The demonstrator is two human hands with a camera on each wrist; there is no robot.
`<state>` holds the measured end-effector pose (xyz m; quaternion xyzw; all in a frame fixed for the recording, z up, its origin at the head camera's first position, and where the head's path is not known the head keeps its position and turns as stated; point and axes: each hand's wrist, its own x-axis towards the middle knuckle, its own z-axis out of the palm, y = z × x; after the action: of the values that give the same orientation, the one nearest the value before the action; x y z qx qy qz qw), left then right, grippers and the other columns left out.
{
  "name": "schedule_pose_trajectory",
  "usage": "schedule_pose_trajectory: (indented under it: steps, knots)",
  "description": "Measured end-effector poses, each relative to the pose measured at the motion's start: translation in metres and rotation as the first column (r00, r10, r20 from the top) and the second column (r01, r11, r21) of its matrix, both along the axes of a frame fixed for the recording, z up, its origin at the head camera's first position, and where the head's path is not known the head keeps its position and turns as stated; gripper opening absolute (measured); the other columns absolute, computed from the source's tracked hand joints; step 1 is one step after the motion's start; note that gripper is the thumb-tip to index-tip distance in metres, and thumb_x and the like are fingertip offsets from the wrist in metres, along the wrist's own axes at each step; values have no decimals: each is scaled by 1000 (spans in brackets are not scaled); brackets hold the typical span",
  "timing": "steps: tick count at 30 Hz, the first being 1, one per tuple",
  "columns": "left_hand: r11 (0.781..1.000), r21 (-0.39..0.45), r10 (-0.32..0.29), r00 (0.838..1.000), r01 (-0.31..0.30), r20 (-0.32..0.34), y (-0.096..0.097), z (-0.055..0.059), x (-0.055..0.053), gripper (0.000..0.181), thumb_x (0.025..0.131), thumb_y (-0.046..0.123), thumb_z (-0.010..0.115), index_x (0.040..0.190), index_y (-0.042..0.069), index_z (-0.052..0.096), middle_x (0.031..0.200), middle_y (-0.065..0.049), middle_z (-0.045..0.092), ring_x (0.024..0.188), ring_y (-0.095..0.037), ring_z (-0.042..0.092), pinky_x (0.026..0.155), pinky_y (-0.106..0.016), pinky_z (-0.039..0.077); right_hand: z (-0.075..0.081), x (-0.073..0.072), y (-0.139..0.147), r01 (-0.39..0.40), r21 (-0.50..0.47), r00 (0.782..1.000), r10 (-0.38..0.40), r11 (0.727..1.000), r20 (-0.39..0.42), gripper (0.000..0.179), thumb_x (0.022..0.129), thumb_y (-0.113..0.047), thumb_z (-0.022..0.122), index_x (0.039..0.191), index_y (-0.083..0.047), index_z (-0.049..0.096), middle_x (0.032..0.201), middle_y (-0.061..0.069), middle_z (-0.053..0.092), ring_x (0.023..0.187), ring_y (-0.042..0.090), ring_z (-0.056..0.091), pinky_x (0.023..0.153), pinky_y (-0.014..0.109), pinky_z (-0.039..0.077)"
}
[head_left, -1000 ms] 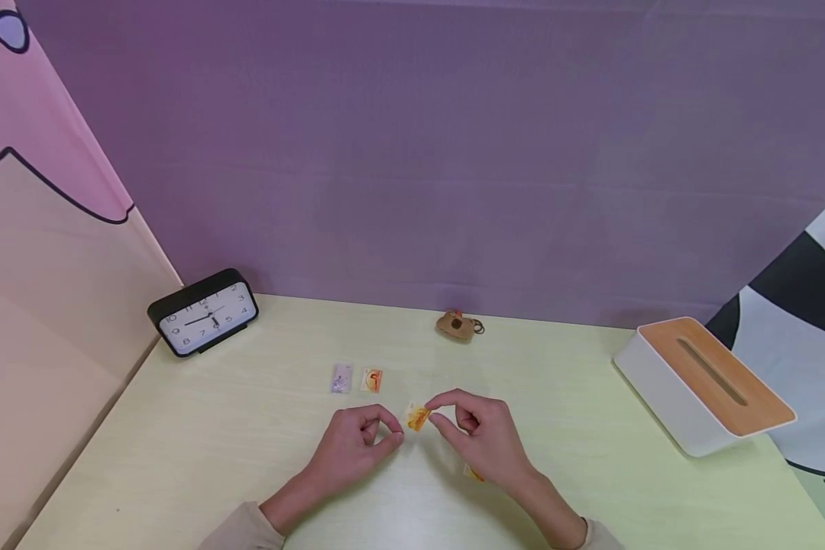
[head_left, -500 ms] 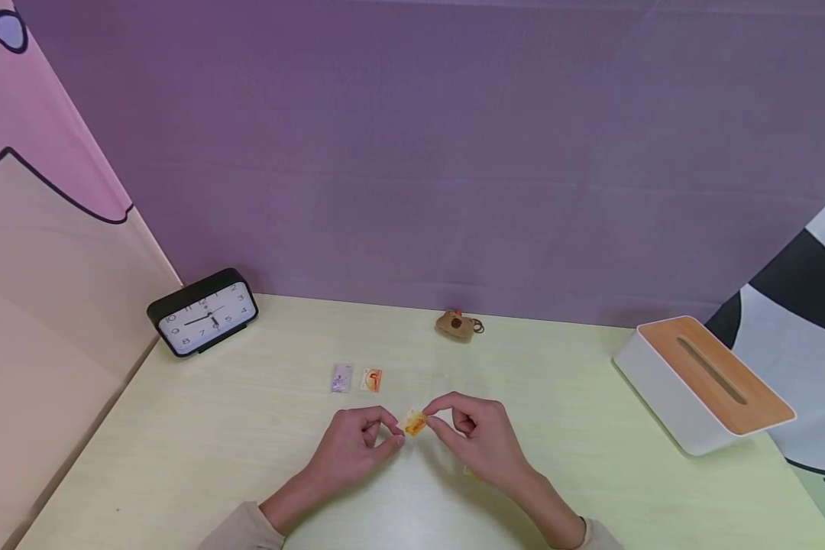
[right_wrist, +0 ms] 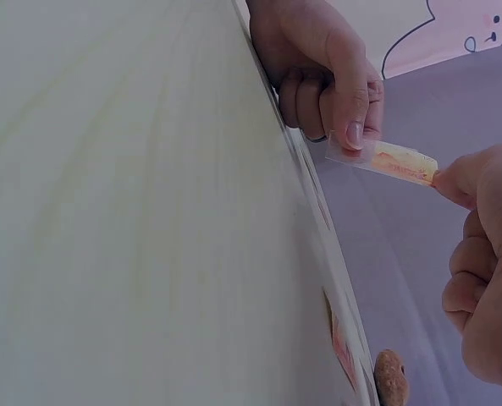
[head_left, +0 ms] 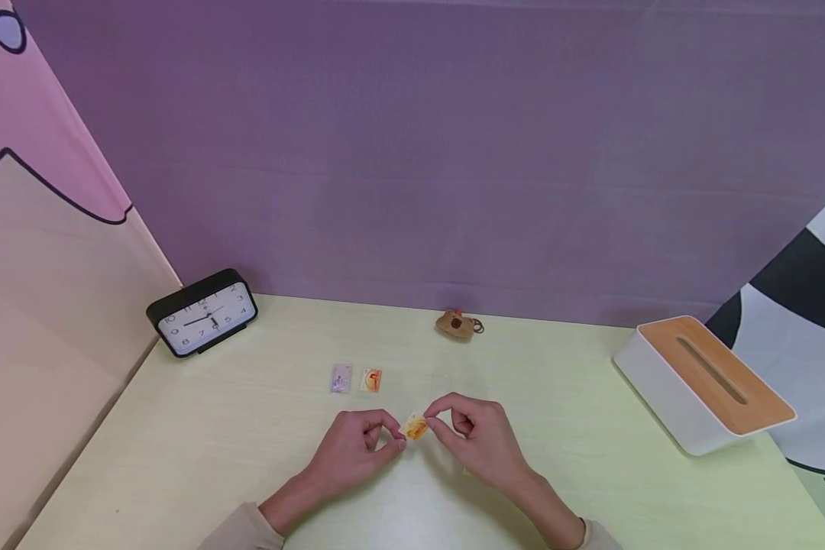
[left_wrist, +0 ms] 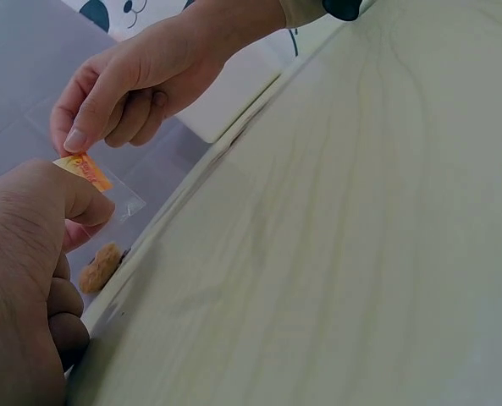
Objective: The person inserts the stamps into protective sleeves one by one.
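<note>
Over the middle of the table, my two hands hold a small orange and yellow stamp (head_left: pixel 417 427) with a clear plastic sleeve (left_wrist: pixel 130 204) around or against it. My left hand (head_left: pixel 354 447) pinches the clear end between thumb and forefinger, as the right wrist view shows. My right hand (head_left: pixel 477 439) pinches the coloured end of the stamp (right_wrist: pixel 403 163) with thumb and forefinger. Beyond my left hand lie a purple stamp (head_left: pixel 341 378) and an orange-red stamp (head_left: pixel 371 380), side by side. Another small piece (head_left: pixel 467 472) shows at the right hand's edge, mostly hidden beneath it.
A black desk clock (head_left: pixel 202 313) stands at the back left of the pale table (head_left: pixel 247 412). At the back edge sits a small brown pouch-like trinket (head_left: pixel 456 326) with a loop. A white tissue box with a wooden lid (head_left: pixel 715 378) is at the right. Purple cloth (head_left: pixel 412 153) hangs behind.
The right hand has brought the stamp slightly left and down, up to the left fingertips. The piece beneath the right hand has become more hidden. The left hand has barely moved.
</note>
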<state>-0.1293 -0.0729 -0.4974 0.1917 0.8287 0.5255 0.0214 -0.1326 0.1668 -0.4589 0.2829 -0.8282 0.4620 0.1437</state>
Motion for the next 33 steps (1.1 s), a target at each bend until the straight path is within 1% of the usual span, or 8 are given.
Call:
schedule_pose_trajectory:
  steps: [4, 8, 12, 17, 21, 26, 33]
  knots:
    - [1000, -3, -10, 1000, 10, -15, 0, -2, 0, 7, 95, 13, 85, 93, 19, 82, 57, 15, 26, 57, 0, 26, 58, -20, 33, 0, 0, 0, -10, 10, 1000, 10, 1000, 8, 25, 90, 6, 87, 97, -18, 81, 60, -3, 29, 62, -5, 26, 59, 18, 29]
    - [1000, -9, -10, 1000, 10, -28, 0, -2, 0, 8, 94, 14, 86, 93, 20, 82, 57, 16, 26, 58, 1, 27, 59, -20, 35, 0, 0, 0, -11, 36, 1000, 11, 999, -1, 27, 89, 6, 87, 97, -20, 81, 61, -7, 28, 62, -5, 26, 60, 17, 29]
    - [1000, -5, -14, 1000, 13, -28, 0, -2, -1, 6, 94, 14, 86, 94, 18, 81, 58, 16, 26, 58, 1, 26, 59, -19, 35, -1, 0, 0, -12, 68, 1000, 13, 998, -21, 27, 89, 4, 88, 97, -21, 81, 63, -13, 28, 63, -6, 26, 61, 16, 29]
    - [1000, 5, -15, 1000, 15, -20, 0, -2, 0, 5, 94, 13, 85, 94, 16, 81, 58, 15, 26, 58, 0, 26, 59, -19, 32, -3, -1, 0, -13, 93, 998, 18, 996, -56, 26, 89, 2, 88, 100, -21, 82, 64, -13, 31, 63, -7, 26, 61, 16, 29]
    - [1000, 2, -7, 1000, 7, -11, 0, -2, -1, 4, 94, 14, 85, 95, 15, 81, 59, 14, 26, 58, 0, 27, 60, -20, 34, -3, -1, 1, -10, 85, 996, 17, 996, -86, 29, 87, 5, 88, 103, -19, 82, 63, -12, 31, 63, -7, 26, 60, 14, 29]
    - [1000, 14, 0, 1000, 0, 4, 0, -1, -1, 4, 94, 15, 85, 95, 15, 82, 60, 14, 26, 59, 0, 28, 64, -21, 40, -3, -1, 1, -44, 59, 992, 50, 997, -112, 31, 88, 7, 87, 102, -21, 83, 63, -9, 35, 64, -7, 27, 59, 11, 27]
    - [1000, 20, -6, 1000, 6, 11, 0, 0, -1, 4, 94, 14, 85, 97, 13, 82, 60, 14, 27, 60, 0, 28, 66, -21, 42, -3, -1, 1, -65, 62, 992, 71, 996, -107, 32, 88, 7, 87, 101, -21, 83, 64, -9, 36, 64, -8, 27, 61, 10, 27]
